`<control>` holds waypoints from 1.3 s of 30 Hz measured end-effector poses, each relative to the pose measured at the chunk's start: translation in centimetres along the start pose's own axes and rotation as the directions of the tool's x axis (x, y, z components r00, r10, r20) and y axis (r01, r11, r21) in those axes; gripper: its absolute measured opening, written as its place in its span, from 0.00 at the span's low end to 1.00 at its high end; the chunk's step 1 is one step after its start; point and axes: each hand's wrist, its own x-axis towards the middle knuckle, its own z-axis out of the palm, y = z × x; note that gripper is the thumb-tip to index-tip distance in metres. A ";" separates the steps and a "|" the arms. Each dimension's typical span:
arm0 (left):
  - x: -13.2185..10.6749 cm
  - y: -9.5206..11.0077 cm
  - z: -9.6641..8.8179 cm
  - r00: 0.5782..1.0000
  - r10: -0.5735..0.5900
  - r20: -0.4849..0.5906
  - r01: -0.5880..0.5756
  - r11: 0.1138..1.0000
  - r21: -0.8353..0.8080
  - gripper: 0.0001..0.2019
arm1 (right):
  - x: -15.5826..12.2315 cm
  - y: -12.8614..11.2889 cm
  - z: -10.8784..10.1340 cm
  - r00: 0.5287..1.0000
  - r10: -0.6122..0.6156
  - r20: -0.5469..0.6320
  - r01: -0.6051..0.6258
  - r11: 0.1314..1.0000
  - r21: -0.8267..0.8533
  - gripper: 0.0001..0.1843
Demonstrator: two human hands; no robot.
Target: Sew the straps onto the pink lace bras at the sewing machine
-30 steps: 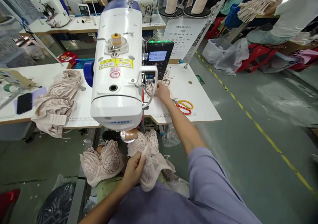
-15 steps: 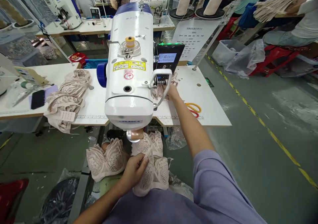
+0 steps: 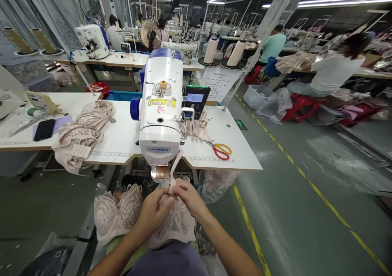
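Observation:
My left hand (image 3: 157,208) pinches the upper edge of a beige lace bra (image 3: 176,223) that lies over my lap. Against it, my right hand (image 3: 186,194) is closed on a pale beige strap (image 3: 174,168), whose free length rises toward the machine head. The fingertips of both hands meet where strap and bra come together, so the exact join is hidden. Just above them is the white sewing machine (image 3: 161,139) with its copper-coloured lower arm (image 3: 161,172). Another beige lace bra (image 3: 118,214) rests left of my left hand.
On the white table, scissors (image 3: 221,150) with red and yellow handles lie right of the machine, near a bundle of straps (image 3: 199,125). A pile of beige bras (image 3: 84,131) and a phone (image 3: 45,130) are on the left. Co-workers sit farther back.
My right hand has come back from the strap bundle behind the machine to my left hand, bringing a strap. The view has tilted up, and the scissors now show fully.

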 end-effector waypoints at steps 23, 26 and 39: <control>3.6 0.2 -2.5 0.950 0.299 -0.089 -0.158 0.707 0.690 0.20 | 3.4 -2.4 -2.3 0.989 -0.020 -0.147 0.017 1.000 -0.019 0.15; 3.7 0.8 -3.5 0.982 0.181 -0.047 -0.102 0.729 0.677 0.20 | 5.4 -2.2 -2.1 0.991 -0.071 -0.112 0.056 0.989 -0.133 0.13; 3.2 0.9 -4.7 0.997 -0.062 0.050 0.058 0.995 0.084 0.21 | 10.5 -1.7 -1.1 0.897 -0.442 0.003 0.333 0.670 -0.663 0.10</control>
